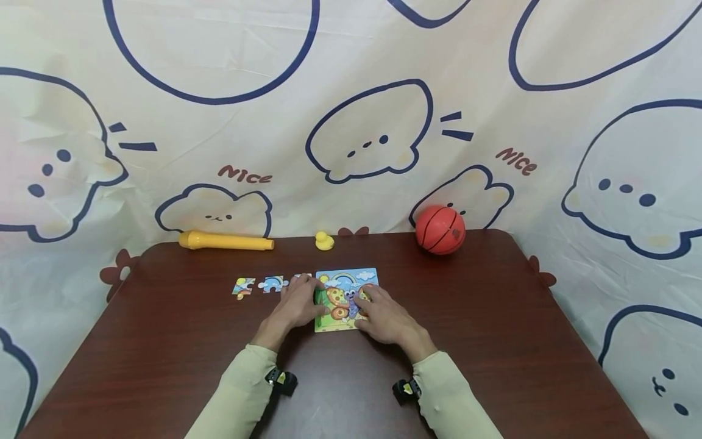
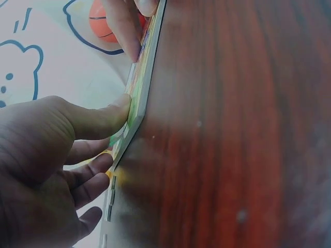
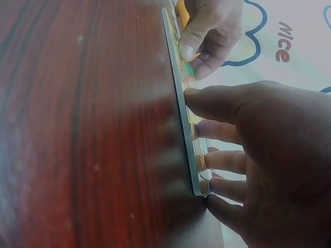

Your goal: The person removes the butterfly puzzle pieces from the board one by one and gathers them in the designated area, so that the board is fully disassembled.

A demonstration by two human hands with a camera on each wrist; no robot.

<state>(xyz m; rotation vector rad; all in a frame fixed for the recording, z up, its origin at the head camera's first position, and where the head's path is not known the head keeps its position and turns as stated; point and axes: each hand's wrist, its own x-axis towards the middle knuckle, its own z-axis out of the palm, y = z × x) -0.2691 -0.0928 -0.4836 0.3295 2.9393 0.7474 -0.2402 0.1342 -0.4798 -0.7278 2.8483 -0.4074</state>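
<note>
Colourful square cardboard jigsaw board (image 1: 347, 299): flat, centre of dark red-brown wooden table (image 1: 164, 341). Left hand (image 1: 298, 303), right hand (image 1: 384, 314) pressing on it, fingers spread. Cartoon-printed cream cloth backdrop (image 1: 219, 122) behind.

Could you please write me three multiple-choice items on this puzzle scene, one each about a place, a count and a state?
1. Where does the orange ball lie?
A. at the table's far edge, right of the puzzle board
B. beside the near edge
C. on the board

2. How many loose puzzle pieces show fully, left of the board?
A. none
B. two
C. six

3. What are the hands doing?
A. hanging off the table
B. holding the yellow toy torch
C. resting on the board

Key: 1 A, it sits by the backdrop; 2 B, a third is partly hidden; 3 C, the left hand and right hand touch the board.
</note>
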